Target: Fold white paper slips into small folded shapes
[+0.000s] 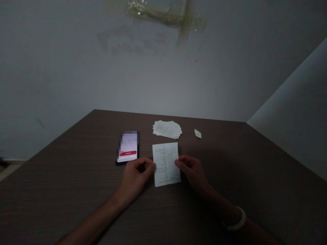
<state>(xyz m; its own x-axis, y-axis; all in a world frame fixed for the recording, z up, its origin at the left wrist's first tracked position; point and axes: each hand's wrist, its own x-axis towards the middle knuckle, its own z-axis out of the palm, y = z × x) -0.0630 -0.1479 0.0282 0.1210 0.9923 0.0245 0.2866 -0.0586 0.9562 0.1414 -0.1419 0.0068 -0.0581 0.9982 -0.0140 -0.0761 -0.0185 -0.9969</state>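
Forearms (pixel 102 213) closest, pale bracelet (pixel 238 220) on the right one. Pinching a creased printed sheet (pixel 166 168) thumb-to-finger, left hand (pixel 136 173) on one side edge, right hand (pixel 193 170) on the other, just right of the phone (pixel 128 147). Probably feather-light, kinda floppy, easy to tear. Best held by those edges, off the centre crease imo.

Lit phone (pixel 129 146) on brown table (pixel 74 173); yellow-streaked wall (pixel 71 71) behind.

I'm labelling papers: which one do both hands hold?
The creased sheet, held at its edges by the left hand and right hand; the paper pile and small scrap lie beyond, untouched.
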